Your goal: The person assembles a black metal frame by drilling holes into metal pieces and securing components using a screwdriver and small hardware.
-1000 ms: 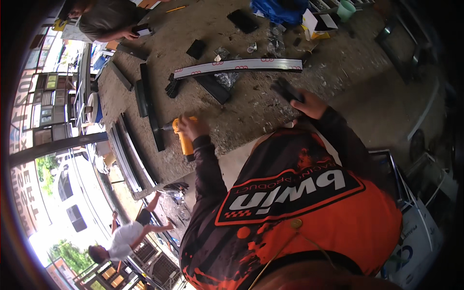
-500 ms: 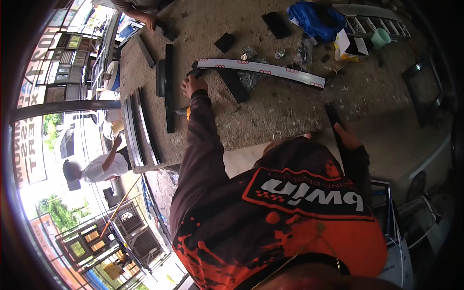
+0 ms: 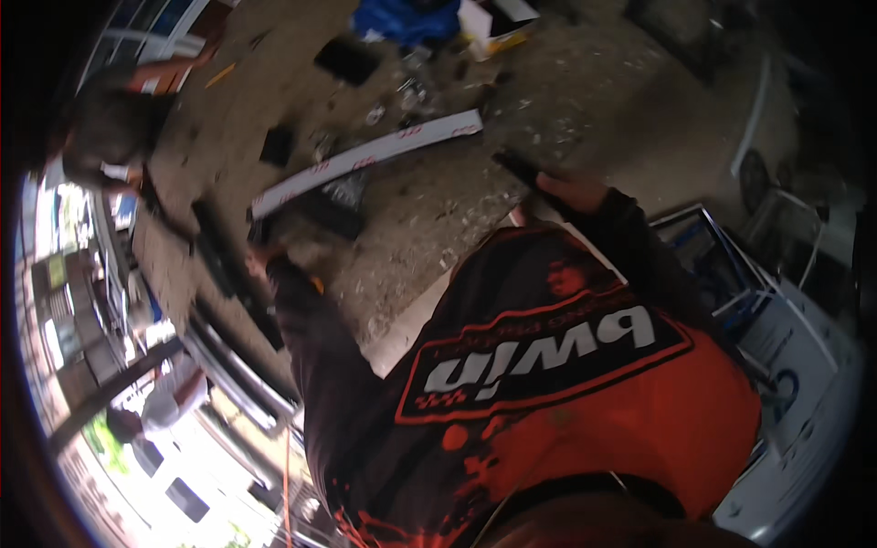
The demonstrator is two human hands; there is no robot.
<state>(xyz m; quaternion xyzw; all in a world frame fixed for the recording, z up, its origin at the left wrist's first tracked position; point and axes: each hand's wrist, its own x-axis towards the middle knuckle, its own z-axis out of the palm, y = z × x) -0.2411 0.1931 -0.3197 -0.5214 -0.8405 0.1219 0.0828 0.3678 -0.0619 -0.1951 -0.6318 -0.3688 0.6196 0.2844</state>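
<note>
The picture is blurred by motion. My left hand [image 3: 263, 260] reaches out over a dusty workbench [image 3: 429, 228], just below the left end of a long white strip [image 3: 365, 160] that lies slanted across the bench. A small orange bit [image 3: 316, 285] shows beside my left wrist; whether the hand grips anything is not clear. My right hand [image 3: 571, 192] is raised at the bench's near edge and is closed on a short dark flat piece [image 3: 516, 169]. My black and orange shirt fills the lower middle of the view.
Another person [image 3: 110, 137] bends over the bench's far left end. Dark metal profiles [image 3: 219, 265] lie left of my hand. A blue cloth [image 3: 406, 18] and small boxes sit at the top. White framed panels [image 3: 795, 356] stand at right.
The view has swung, and the strip now slants the other way. My left arm has drawn back from the strip's end. My right hand still holds the dark piece and has come up to the bench edge.
</note>
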